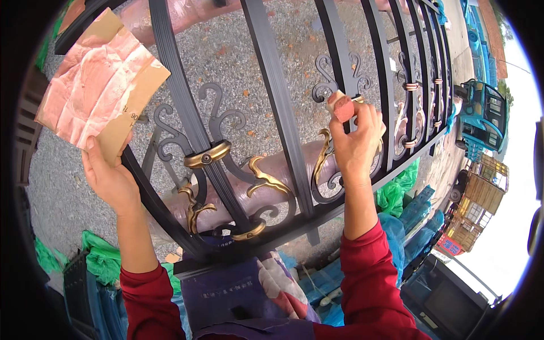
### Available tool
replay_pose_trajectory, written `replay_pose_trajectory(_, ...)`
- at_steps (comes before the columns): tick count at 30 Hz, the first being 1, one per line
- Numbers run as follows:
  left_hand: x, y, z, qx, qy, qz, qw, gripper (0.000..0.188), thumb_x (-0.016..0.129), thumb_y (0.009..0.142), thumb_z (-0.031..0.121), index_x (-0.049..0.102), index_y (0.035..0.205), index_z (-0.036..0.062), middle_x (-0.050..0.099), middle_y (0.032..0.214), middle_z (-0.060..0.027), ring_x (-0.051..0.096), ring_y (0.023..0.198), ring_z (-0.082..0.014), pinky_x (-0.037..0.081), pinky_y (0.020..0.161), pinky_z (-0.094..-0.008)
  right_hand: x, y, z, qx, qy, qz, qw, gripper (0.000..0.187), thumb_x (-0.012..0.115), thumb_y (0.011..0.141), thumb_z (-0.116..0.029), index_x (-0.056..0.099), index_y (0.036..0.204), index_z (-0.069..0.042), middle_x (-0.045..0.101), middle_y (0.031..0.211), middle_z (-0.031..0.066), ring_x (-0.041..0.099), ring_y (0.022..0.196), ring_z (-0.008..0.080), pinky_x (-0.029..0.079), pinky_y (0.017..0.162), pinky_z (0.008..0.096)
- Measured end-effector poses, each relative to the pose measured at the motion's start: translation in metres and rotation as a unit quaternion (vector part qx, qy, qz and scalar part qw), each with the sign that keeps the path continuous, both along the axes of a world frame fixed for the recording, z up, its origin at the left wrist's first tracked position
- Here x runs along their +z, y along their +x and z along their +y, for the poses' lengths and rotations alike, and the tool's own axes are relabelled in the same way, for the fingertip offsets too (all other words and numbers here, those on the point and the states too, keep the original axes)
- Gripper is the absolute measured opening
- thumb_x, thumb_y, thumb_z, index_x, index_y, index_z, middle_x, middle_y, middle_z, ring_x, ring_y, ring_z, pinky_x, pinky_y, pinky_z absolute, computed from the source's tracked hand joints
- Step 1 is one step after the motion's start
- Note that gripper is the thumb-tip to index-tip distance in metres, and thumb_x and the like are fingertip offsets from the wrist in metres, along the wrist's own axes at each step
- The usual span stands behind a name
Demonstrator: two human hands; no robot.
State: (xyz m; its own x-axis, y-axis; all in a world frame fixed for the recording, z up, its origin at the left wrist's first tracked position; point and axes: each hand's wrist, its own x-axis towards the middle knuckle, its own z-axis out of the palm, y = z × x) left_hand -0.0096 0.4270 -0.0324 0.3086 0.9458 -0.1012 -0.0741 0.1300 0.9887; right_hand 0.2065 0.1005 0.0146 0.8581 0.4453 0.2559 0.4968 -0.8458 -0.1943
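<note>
My left hand (110,175) grips the lower edge of a piece of cardboard (93,85) smeared with pink, copper-looking paint. At the right, my right hand (360,144) pinches a small sponge (342,109) with a reddish, paint-coated face. It is held over a black metal railing (280,102), close to an upright bar with unpainted scrolls (324,79); whether the sponge touches the bar I cannot tell. Nearer my left hand, a bar carries a gold collar (208,154) and gold-tipped scrolls (265,180). Farther along, other collars (411,86) look copper and whitish.
Pink-wrapped rolls (277,170) lie beneath the railing on leaf-strewn gravel. Green plastic (101,258) and blue-wrapped bundles (416,224) lie along the near side. At the far right stand a blue truck (481,122) and a slatted wooden cargo bed (473,195).
</note>
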Motion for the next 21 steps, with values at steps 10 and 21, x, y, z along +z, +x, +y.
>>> replay_pose_trajectory(10, 0.005, 0.004, -0.002, 0.007, 0.011, 0.037, 0.999, 0.035, 0.052, 0.106, 0.026, 0.057, 0.115, -0.0073, 0.062, 0.114, -0.0165, 0.066, 0.103, -0.0255, 0.061, 0.088, -0.0429, 0.002, 0.008, -0.012, -0.009, 0.030, -0.004, 1.000, 0.023, 0.075, 0.072, -0.010, 0.061, 0.090, -0.008, 0.058, 0.088, 0.0088, 0.053, 0.086, 0.0322, 0.039, 0.084, 0.0445)
replay_pose_trajectory(21, 0.009, 0.009, -0.002, 0.031, 0.023, 0.035, 0.999, 0.036, 0.054, 0.105, 0.024, 0.054, 0.121, -0.0083, 0.063, 0.113, -0.0176, 0.069, 0.097, -0.0259, 0.063, 0.079, -0.0395, 0.003, 0.010, -0.003, 0.033, -0.017, 0.009, 0.999, 0.027, 0.076, 0.067, -0.008, 0.063, 0.091, -0.009, 0.060, 0.089, 0.0073, 0.056, 0.089, 0.0304, 0.039, 0.088, 0.0431)
